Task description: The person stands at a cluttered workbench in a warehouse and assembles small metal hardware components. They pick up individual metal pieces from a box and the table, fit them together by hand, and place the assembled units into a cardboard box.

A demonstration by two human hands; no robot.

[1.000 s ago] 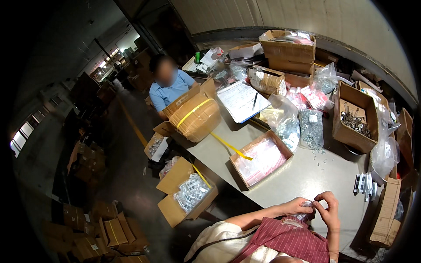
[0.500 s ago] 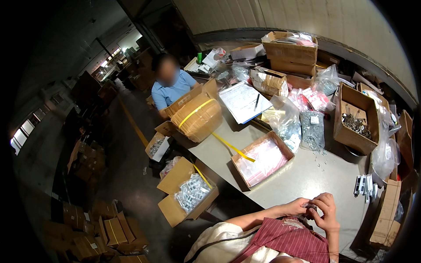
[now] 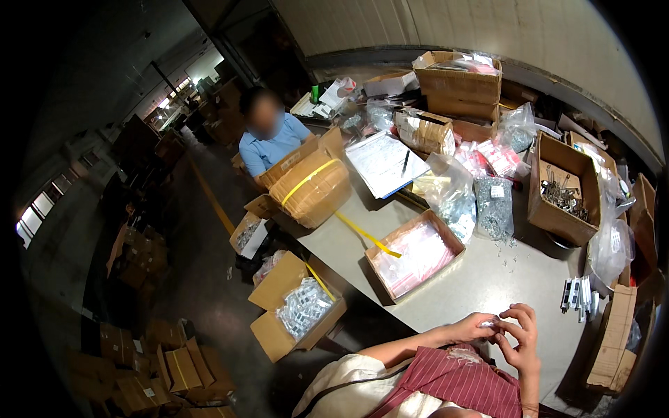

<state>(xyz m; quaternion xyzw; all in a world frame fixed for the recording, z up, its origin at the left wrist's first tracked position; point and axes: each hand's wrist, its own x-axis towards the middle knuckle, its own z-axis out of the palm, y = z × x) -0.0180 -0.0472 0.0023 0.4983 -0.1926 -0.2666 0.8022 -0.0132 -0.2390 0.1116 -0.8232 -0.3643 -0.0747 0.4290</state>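
Observation:
My left hand [image 3: 474,326] and my right hand [image 3: 520,340] meet just above the near edge of the grey table [image 3: 481,279]. Between their fingertips they pinch a small pale piece [image 3: 488,324]; its kind is too small to tell. A shallow cardboard box of pink-tinted bags [image 3: 416,254] lies just beyond my left hand. A short row of small silver and black parts [image 3: 577,295] rests on the table to the right of my right hand.
A person in a blue shirt [image 3: 270,139] sits at the table's far left behind a tape-wrapped brown bundle [image 3: 311,188]. Clear bags of metal parts [image 3: 493,206], an open box of clips [image 3: 562,189], papers with a pen [image 3: 385,163] and cartons crowd the table. Boxes stand on the floor at left.
My hands stay together over the table edge; the fingers have shifted slightly around the small piece. The view has drifted a little.

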